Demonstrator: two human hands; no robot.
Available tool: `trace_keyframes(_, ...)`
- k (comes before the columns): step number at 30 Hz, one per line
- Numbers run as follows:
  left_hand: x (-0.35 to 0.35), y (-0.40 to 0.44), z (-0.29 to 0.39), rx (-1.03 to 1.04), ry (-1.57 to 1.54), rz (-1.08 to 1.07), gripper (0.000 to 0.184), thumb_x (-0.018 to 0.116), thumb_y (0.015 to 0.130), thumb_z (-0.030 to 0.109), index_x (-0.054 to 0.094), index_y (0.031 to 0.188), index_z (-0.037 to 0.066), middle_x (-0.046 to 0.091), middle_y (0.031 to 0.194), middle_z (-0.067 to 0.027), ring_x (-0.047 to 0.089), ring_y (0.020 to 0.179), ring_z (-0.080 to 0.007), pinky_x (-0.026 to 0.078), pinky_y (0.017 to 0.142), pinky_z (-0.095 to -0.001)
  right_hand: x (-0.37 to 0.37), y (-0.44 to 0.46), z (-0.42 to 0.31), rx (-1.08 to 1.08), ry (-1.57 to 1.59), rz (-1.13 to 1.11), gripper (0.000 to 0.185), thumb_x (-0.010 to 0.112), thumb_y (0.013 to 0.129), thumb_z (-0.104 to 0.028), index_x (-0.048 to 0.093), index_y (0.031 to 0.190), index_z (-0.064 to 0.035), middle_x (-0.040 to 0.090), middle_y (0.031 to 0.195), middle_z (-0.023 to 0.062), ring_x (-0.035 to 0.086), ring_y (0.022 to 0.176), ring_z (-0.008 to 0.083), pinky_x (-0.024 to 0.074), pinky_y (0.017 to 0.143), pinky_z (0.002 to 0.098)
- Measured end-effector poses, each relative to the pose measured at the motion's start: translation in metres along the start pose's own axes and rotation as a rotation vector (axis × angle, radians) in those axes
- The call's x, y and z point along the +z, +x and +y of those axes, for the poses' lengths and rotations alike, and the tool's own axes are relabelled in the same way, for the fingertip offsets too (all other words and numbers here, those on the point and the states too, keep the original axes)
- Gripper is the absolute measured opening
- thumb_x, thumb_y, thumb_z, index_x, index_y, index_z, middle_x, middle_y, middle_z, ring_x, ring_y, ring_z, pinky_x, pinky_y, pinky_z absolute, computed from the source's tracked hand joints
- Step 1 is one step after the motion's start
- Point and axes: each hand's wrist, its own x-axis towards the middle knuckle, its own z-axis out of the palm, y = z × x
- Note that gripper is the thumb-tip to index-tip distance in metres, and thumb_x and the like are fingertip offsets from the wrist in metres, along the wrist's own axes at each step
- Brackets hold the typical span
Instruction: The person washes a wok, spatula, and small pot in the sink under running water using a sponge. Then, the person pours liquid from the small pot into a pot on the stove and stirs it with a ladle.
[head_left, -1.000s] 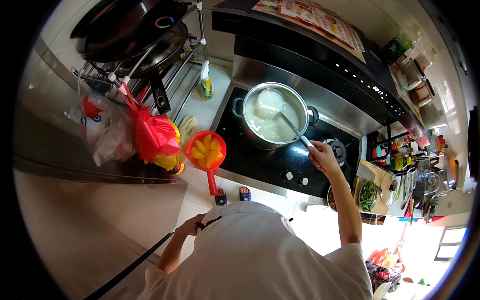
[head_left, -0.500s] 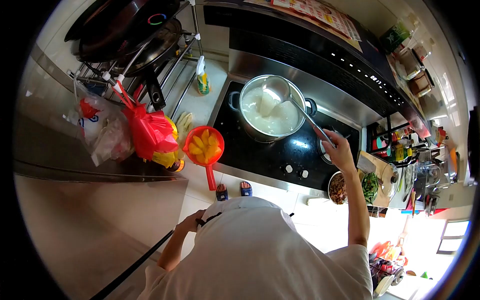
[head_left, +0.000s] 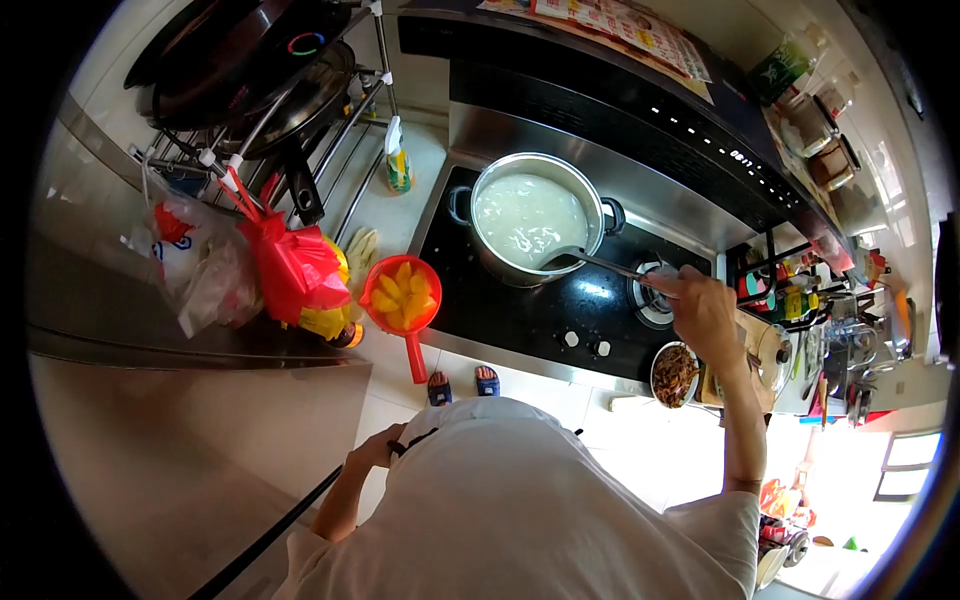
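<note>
A steel pot (head_left: 535, 215) with black side handles stands on the black stove (head_left: 510, 320) and holds a cloudy white liquid. My right hand (head_left: 706, 312) is closed around the handle of a metal ladle (head_left: 612, 267), to the right of the pot. The ladle's head dips at the pot's lower right edge, partly in the liquid. My left hand (head_left: 378, 447) rests by my waist at the left; its fingers are mostly hidden, and whether it holds anything does not show.
A red handled strainer (head_left: 414, 345) with orange-yellow pieces is left of the stove. A bowl of brown food (head_left: 674, 374) sits at its right. Pans (head_left: 215, 70) on a rack (head_left: 355, 120) and a red bag (head_left: 295, 265) are at the left; a range hood (head_left: 600, 120) hangs behind the pot.
The ladle, earlier raised with its bowl over the middle of the pot, has moved down to the lower right rim. My right hand has moved right with it. The view has shifted slightly.
</note>
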Motion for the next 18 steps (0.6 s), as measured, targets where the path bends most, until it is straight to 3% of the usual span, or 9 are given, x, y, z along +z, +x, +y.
trace_keyframes(3,0.004,0.006,-0.021,0.076,0.087,0.033,0.077,0.082,0.058,0.021,0.048,0.127,0.008,0.053,0.121,-0.0113,0.050,0.111,-0.0252,0.039,0.097,-0.0332,0.019,0.002,-0.010,0.034,-0.046,-0.076,0.033,0.058,0.080,-0.004,0.066,0.107,-0.0234,0.060,0.081,0.0098,0.063,0.070,0.0265,0.0481,0.054,0.0367)
trace_keyframes(7,0.003,0.001,-0.008,0.146,0.106,0.037,0.077,0.082,0.059,0.022,0.048,0.127,0.009,0.053,0.121,-0.0117,0.050,0.111,-0.0270,0.038,0.098,-0.0338,0.040,0.004,-0.022,0.036,-0.062,-0.012,0.034,0.057,0.081,-0.008,0.062,0.112,-0.0220,0.056,0.080,0.0081,0.062,0.072,0.0278,0.0470,0.056,0.0398)
trace_keyframes(13,0.002,-0.005,0.014,0.000,-0.050,0.007,0.079,0.082,0.059,0.025,0.047,0.128,0.011,0.052,0.121,-0.0136,0.048,0.115,-0.0296,0.038,0.099,-0.0358,0.076,0.026,-0.044,0.036,-0.044,0.046,0.042,0.055,0.078,-0.005,0.057,0.118,-0.0176,0.051,0.084,0.0093,0.058,0.075,0.0260,0.0465,0.056,0.0398)
trace_keyframes(16,-0.001,-0.010,0.036,0.032,0.131,-0.045,0.068,0.067,0.071,0.002,0.038,0.133,0.006,0.046,0.130,-0.0128,0.042,0.121,-0.0234,0.031,0.103,-0.0349,0.094,0.043,-0.044,0.037,-0.036,0.081,0.045,0.054,0.078,-0.004,0.055,0.121,-0.0157,0.051,0.087,0.0104,0.058,0.078,0.0269,0.0468,0.057,0.0406)
trace_keyframes(18,0.002,-0.009,0.024,0.064,0.129,0.016,0.078,0.077,0.063,0.016,0.042,0.132,0.010,0.050,0.125,-0.0129,0.046,0.117,-0.0275,0.036,0.100,-0.0361,0.107,0.053,-0.041,0.067,-0.033,0.136,0.048,0.054,0.077,-0.003,0.056,0.121,-0.0193,0.051,0.085,0.0096,0.058,0.077,0.0267,0.0463,0.058,0.0413)
